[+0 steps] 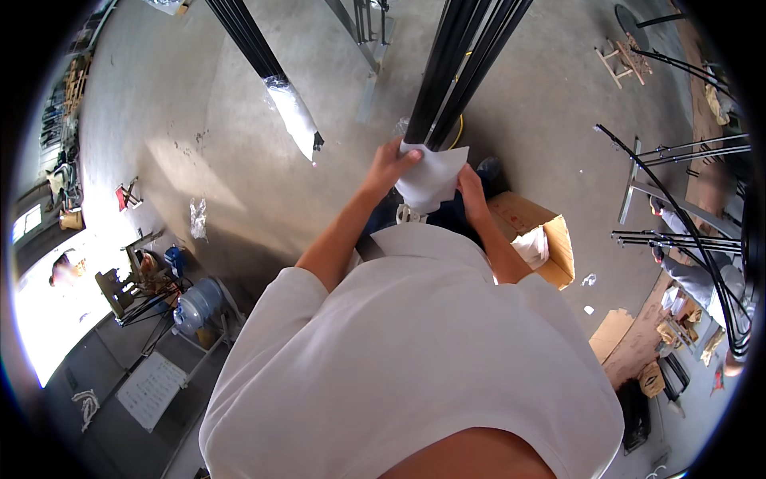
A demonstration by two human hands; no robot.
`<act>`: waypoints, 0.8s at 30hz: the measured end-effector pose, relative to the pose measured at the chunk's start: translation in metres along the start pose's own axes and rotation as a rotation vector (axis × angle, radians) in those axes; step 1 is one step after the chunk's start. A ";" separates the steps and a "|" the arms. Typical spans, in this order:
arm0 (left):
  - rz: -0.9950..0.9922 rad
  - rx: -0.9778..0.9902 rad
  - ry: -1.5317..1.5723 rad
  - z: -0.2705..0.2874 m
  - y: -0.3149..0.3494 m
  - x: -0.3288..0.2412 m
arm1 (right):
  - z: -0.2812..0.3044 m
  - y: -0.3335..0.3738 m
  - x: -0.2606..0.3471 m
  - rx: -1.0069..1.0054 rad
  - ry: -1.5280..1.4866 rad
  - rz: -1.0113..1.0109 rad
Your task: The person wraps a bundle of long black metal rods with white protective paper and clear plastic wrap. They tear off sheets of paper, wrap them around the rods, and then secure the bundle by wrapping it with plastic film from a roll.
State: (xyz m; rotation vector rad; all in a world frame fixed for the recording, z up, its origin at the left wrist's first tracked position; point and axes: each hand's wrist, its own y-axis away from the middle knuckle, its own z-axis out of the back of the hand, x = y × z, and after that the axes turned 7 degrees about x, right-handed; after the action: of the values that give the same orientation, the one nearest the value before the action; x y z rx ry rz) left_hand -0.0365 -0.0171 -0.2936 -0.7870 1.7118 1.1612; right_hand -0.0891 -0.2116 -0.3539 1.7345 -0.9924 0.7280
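A bundle of long black tubes [447, 72] runs from the top of the view toward my body. Around its near end lies a white wrapping sheet [431, 177], with one corner sticking out to the right. My left hand [391, 166] grips the sheet's left side, thumb on top. At the right edge, my right hand [469, 190] holds the same sheet, its fingers partly hidden. Farther left, a second bundle of black tubes [247, 36] has its near end covered by a white wrap [294, 120] with clear film at its upper part.
An open cardboard box [558, 247] with white sheets inside stands beside my right leg. Grey metal stands [355, 36] lie ahead between the bundles. A wooden stool [622, 62], racks of black tubes [686, 152] and another person [702, 279] are at right. A water bottle [199, 306] is at left.
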 end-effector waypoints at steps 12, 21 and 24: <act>-0.046 0.014 0.076 -0.013 -0.011 0.011 | -0.013 0.000 -0.025 0.091 -0.124 -0.211; -0.062 -0.014 0.089 -0.018 -0.008 0.010 | -0.031 0.018 0.002 0.052 -0.004 -0.141; -0.081 -0.023 0.056 -0.017 -0.012 0.018 | -0.018 0.002 -0.027 0.114 0.045 -0.085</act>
State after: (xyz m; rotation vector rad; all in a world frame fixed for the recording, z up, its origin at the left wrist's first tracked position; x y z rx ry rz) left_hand -0.0394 -0.0377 -0.3120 -0.9022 1.6985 1.1147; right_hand -0.1048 -0.1878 -0.3686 1.8394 -0.8549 0.7783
